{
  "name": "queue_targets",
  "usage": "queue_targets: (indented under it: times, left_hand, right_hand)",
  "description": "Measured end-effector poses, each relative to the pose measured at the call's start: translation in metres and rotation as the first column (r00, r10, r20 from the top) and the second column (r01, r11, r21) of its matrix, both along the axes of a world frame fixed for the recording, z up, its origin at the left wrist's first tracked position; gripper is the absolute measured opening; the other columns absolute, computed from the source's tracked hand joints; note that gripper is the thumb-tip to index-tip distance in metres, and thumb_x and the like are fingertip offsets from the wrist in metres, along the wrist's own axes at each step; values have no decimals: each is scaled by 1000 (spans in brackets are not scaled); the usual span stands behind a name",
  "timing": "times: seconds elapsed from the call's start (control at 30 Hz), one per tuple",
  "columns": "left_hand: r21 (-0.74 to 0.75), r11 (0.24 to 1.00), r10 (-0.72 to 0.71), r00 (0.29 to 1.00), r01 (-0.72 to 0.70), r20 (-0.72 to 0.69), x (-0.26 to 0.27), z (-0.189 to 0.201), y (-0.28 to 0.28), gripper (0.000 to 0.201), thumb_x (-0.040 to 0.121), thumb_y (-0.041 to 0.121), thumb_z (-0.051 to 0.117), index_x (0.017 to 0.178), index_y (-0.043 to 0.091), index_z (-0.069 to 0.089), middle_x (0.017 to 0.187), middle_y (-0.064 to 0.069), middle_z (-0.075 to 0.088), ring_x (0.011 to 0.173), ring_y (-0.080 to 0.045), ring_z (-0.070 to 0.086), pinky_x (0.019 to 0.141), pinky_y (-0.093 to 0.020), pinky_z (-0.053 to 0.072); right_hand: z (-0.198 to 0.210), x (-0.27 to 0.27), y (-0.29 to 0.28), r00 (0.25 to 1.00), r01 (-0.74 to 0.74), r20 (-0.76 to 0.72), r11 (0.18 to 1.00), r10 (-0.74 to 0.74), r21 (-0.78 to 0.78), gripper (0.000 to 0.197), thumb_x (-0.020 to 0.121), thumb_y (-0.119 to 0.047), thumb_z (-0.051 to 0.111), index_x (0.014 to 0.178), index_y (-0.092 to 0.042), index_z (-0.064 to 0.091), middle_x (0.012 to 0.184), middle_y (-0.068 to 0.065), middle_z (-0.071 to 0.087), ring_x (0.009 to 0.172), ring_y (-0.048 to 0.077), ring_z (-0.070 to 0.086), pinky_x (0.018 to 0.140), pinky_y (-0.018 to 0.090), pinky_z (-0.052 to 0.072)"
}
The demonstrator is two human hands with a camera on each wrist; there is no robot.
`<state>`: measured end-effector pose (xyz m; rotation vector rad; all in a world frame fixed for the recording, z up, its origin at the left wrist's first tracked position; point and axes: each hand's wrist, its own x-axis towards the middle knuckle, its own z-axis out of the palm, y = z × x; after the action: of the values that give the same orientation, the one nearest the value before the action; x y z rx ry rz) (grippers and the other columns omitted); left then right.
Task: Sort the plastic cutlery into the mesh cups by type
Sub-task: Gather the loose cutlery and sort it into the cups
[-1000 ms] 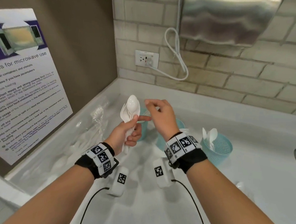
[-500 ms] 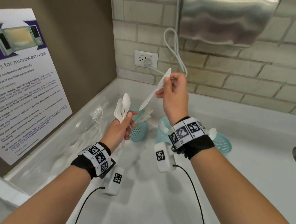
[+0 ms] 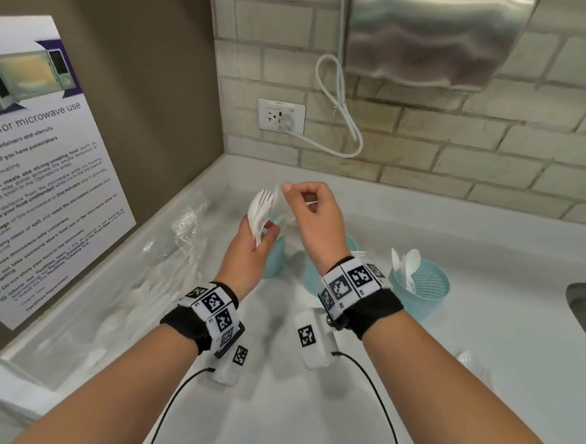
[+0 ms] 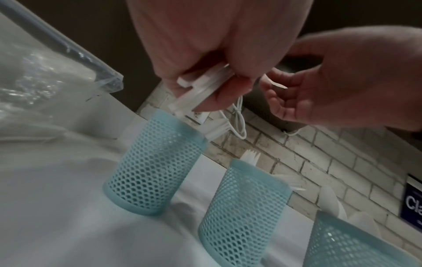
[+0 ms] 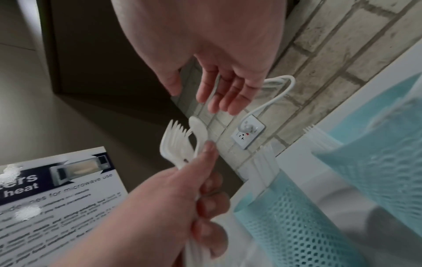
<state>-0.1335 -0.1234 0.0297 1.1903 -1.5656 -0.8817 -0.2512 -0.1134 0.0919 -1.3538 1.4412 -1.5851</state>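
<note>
Hands meet above the mesh cups [image 3: 421, 291]: left [image 3: 248, 253] grips cutlery bundle [image 3: 259, 213], right [image 3: 314, 219] pinches one piece.

Mesh cups [image 3: 421, 291]: three, light blue, in a row
Hands: two, left hand [image 3: 248, 253], right hand [image 3: 314, 219]
Wall sockets [image 3: 281, 115]: one
Posters [image 3: 34, 158]: one
Loose cutlery in bundle [image 3: 260, 207]: several, count unclear
</note>
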Motion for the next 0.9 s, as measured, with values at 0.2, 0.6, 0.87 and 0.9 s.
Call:
queue_targets:
  times: [0.2,0.6,0.87,0.9]
  left_hand:
    - [72,995,-65,992,73,-108,-21,12,14,23,97,36,46,114,21,51,64,-1,48,58,-28,48,51,-39,43]
    - [57,994,-87,994,91,-73,-49,5,19,24,96,38,47,103,17,56,71,8,60,53,-8,49,49,-21,41]
    - [-98,994,-25,972,49,235,-64,3,21,44,98,38,42,138,23,37,123,-1,62,115,-19,57,93,-30,43]
    - [-117,991,-27,968,58,250,-66,1,21,43,97,38,41,138,24,37,124,-1,61,115,-20,57,92,-30,42]
  right_hand:
    - [-5,-5,6,990,-126,86,985,116,122,33,94,-29,55,118,-8,59,93,0,62,74,6,57,67,17,44]
    - [30,-53,34,978,83,205,984,-49,-158,11,100,-29,41,89,-26,41,66,-16,53,63,15,56,71,36,51]
    - [8,-52,47,979,109,-180,991,-94,75,37,70,-46,78,84,-15,63,76,-6,67,68,5,62,62,19,50]
    - [5,-53,47,975,130,-191,988,-112,84,35,69,-45,78,84,-16,64,78,-6,68,72,8,63,66,24,52]
